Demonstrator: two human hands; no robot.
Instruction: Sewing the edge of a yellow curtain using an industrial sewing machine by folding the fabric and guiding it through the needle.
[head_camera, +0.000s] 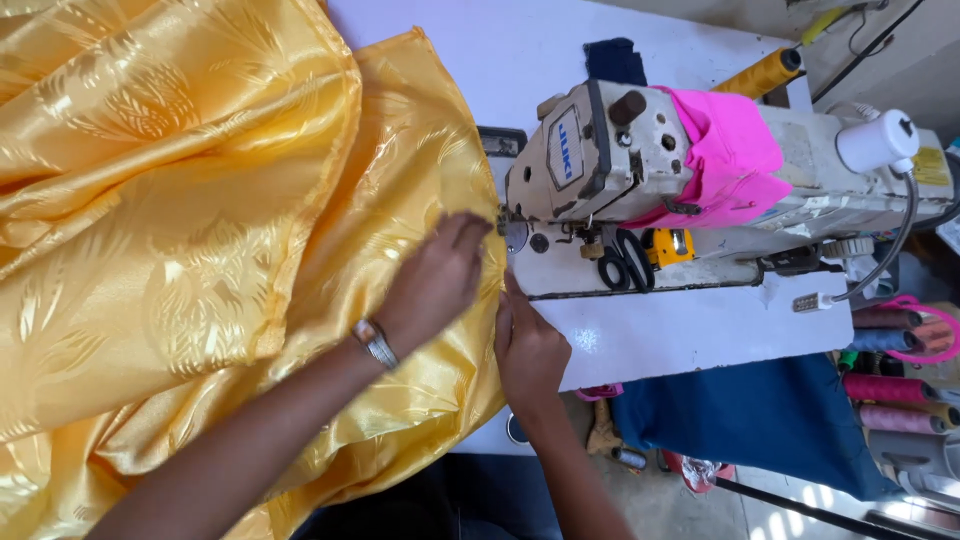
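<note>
Item: yellow satin fabric (180, 200), patterned and glossy, heaped over the left of the white table (500, 50); its folded edge runs lengthwise from the far table edge toward the person, ending at the sewing machine (620, 160) needle area. Left hand (435, 280): flat, fingers spread narrowly, pressing the fabric just beside the machine head; a bracelet (375, 342) on the wrist. Right hand (528, 345): resting on the fabric edge, fingers extended toward the needle, not clasping. Adjacent: pink cloth (730, 150) draped over the machine, black scissors (625, 262), thread spools (890, 390) at right.
</note>
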